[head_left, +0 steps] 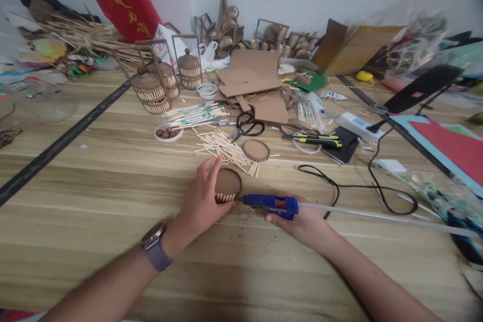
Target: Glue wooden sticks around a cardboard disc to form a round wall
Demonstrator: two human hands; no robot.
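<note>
At the middle of the table (94,221), as the head view showed, your left hand (202,196) had hold of a cardboard round (228,181) with a braided rim, thumb at its near edge and fingers along its left side. Your right hand (307,226) was wrapped around a blue glue gun (269,204), its nozzle right by the rim next to the last stick; whether they touched, you could not tell. A long clear glue stick (377,219) ran out of its back.

Judging by how things lay, you were at an early stage. A short row of sticks (225,197) stood upright along the near rim, while the far and right stretches had none; your fingers hid part of the left. Just beyond, a second round (256,150) had its braided edge but no uprights, and a heap of loose sticks (222,148) lay beside it, seemingly plenty for more.

Farther back, a white dish (156,133) held some brown balls, too blurred to name. Lidded baskets (151,93) with tall handle frames stood on the left and looked complete; their lids hid whatever was inside. Near the wall, a carton (347,50) had its flaps open, contents out of sight, and a clear packet (309,113) held more sticks.
</note>
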